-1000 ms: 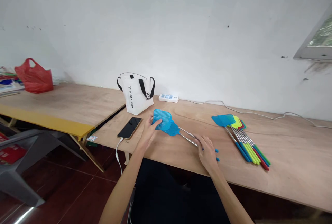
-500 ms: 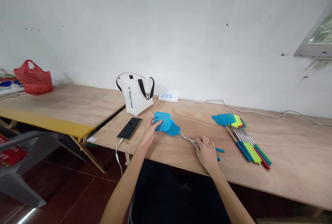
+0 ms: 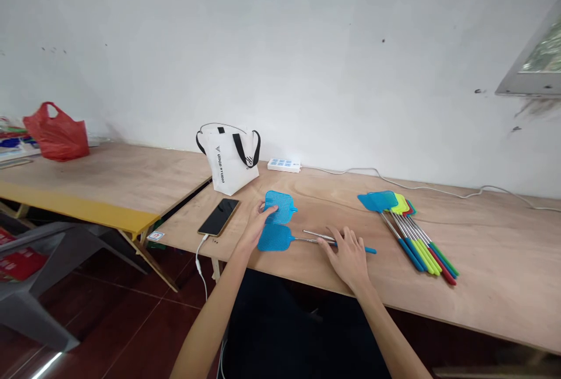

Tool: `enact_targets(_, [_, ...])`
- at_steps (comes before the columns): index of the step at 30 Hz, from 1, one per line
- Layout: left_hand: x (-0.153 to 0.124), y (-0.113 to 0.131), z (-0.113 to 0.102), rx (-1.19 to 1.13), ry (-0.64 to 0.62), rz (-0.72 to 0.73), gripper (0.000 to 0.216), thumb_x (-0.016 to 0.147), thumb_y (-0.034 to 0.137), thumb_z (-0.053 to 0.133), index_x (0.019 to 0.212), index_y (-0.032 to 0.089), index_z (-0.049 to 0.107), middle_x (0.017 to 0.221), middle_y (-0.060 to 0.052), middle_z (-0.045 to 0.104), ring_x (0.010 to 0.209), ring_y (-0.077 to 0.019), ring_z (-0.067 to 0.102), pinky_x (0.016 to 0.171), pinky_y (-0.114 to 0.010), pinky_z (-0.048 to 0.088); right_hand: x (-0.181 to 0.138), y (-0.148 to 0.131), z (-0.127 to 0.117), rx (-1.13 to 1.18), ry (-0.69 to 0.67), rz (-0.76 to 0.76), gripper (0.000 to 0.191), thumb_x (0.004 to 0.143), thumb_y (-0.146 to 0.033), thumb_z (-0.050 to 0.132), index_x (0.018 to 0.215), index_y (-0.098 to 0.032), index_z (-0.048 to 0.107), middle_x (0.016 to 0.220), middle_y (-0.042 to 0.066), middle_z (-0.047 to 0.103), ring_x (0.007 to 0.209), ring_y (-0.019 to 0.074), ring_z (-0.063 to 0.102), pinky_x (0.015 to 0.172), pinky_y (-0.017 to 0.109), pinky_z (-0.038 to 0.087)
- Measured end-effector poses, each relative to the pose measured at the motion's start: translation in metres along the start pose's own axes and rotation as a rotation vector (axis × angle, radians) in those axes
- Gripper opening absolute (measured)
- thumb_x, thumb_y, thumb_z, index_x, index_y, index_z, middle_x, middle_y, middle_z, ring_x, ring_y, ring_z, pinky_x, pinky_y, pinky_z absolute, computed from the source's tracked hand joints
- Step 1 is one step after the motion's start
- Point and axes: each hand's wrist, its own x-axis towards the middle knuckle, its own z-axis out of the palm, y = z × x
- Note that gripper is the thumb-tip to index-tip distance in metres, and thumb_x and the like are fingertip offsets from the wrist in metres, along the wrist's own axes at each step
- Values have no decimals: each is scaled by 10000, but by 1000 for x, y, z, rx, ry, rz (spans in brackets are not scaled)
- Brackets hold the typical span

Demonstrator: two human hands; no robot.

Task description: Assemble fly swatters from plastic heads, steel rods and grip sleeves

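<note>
My left hand [image 3: 257,224] is closed in a pinch on a blue mesh fly swatter head [image 3: 283,206], whose short neck points right with no rod in it. Just below lies a whole blue fly swatter [image 3: 275,238], flat near the table's front edge, its metal rod running right. My right hand [image 3: 350,257] is curled over that swatter's rod and a separate loose metal rod [image 3: 312,233], thumb and fingers on either side. The loose rod's far end is hidden under this hand. A blue handle end [image 3: 369,250] sticks out to its right.
Several blue, yellow, red and green fly swatters [image 3: 416,238] lie fanned at right. A phone [image 3: 219,217] on a cable, a white bag [image 3: 232,159] and a power strip [image 3: 284,165] stand left and behind. A red plastic bag [image 3: 56,133] sits on the other table.
The swatter head in my left hand has shifted slightly right. The whole swatter has moved toward the front edge and left, apart from that head. The rods under my right hand have spread apart.
</note>
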Motion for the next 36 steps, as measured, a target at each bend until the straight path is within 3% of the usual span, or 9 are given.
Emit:
enact_targets(9, [-8, -2, 9, 125, -75, -46, 382, 646, 350, 867, 929, 194, 664, 973, -62, 754, 905, -222, 720, 796, -318, 565, 1, 0, -5, 65, 61, 126, 568, 1064, -571, 239, 888, -230, 658, 882, 70, 621, 908, 239, 562, 768, 341, 305])
enact_targets(17, [-18, -2, 18, 96, -157, -87, 401, 672, 348, 854, 992, 196, 667, 1016, -64, 749, 909, -218, 717, 803, -317, 561, 2, -1, -6, 58, 83, 142, 576, 1054, -587, 289, 793, -225, 653, 824, 56, 598, 865, 228, 549, 753, 343, 288])
enact_targets(27, [-18, -3, 16, 219, -124, -10, 396, 690, 379, 852, 992, 195, 674, 1038, -75, 743, 975, -248, 704, 839, -341, 552, 3, -1, -8, 18, 119, 165, 611, 1025, -636, 336, 687, -226, 638, 775, 46, 582, 836, 218, 538, 761, 350, 267])
enact_targets(36, [-20, 5, 13, 274, -218, 59, 419, 734, 380, 834, 1091, 207, 699, 1095, -77, 735, 1027, -280, 690, 867, -372, 558, 3, -1, -10, 5, 174, 162, 633, 1026, -620, 344, 607, -222, 603, 712, 33, 566, 783, 200, 516, 759, 353, 245])
